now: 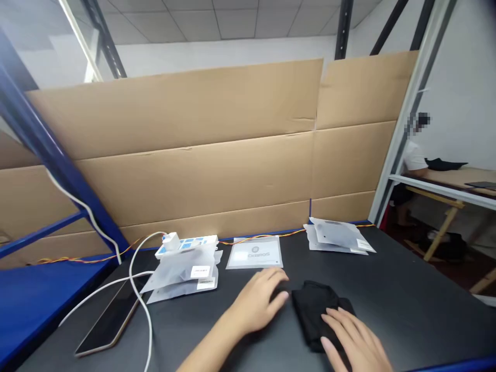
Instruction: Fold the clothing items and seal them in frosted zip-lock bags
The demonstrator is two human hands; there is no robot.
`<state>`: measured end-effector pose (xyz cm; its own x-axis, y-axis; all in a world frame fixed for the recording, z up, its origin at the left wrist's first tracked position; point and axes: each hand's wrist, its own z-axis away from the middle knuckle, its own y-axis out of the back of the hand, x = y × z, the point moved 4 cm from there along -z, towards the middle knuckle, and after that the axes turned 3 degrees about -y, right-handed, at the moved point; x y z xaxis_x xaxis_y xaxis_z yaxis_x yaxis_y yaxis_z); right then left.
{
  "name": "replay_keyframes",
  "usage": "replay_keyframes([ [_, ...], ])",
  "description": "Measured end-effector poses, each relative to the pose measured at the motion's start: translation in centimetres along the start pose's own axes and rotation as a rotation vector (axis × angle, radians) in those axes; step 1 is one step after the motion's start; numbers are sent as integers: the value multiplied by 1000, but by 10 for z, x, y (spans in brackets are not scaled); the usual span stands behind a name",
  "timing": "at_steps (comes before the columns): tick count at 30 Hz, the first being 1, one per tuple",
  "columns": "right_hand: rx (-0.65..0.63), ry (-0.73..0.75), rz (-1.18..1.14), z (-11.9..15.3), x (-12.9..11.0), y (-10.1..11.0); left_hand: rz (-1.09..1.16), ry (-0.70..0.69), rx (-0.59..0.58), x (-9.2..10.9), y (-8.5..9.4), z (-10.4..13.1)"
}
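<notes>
A folded black cloth lies on the dark tabletop in front of me; its exact kind cannot be made out. My right hand rests on its near right part, fingers stretched out and apart, not gripping it. To the left of the cloth, my left hand hovers over or touches the table with nothing in it. Its thumb is apart from its slightly bent fingers. Just beyond the left hand lies a flat frosted plastic bag with dark printed lettering.
Labelled frosted packages lie at the left, more packages at the back right. A tablet, a white cable and a power strip sit left. Cardboard walls the back. A person is at another table.
</notes>
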<state>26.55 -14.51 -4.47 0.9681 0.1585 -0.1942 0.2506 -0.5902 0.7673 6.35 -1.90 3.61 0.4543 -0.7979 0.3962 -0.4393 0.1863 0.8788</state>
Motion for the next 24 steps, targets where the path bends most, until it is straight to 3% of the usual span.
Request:
replay_keyframes([
  [3, -109, -103, -87, -10, 32, 1, -236, 137, 52, -60, 11, 9],
  [5, -201, -156, -164, -14, 57, 2, -310, 134, 48, -76, 13, 23],
  [7, -267, -200, -195, -16, 87, 1, -314, 79, 31, -70, 13, 41],
  [10, -270, -317, -117, -14, 135, -3, -267, -23, -28, -44, 13, 62],
  [12, -270, -412, -47, -14, 162, -7, -243, -92, -70, -33, 13, 68],
  [14, -331, -471, -11, -20, 176, -12, -254, -104, -55, -35, 15, 66],
  [17, -499, -484, -17, -47, 166, -21, -274, 10, 48, -56, 21, 54],
  [21, -611, -432, -38, -105, 118, -35, -215, 40, 96, -75, 17, 41],
  [24, -660, -371, -241, -148, 79, -57, -219, 2, 84, -76, 10, 40],
])
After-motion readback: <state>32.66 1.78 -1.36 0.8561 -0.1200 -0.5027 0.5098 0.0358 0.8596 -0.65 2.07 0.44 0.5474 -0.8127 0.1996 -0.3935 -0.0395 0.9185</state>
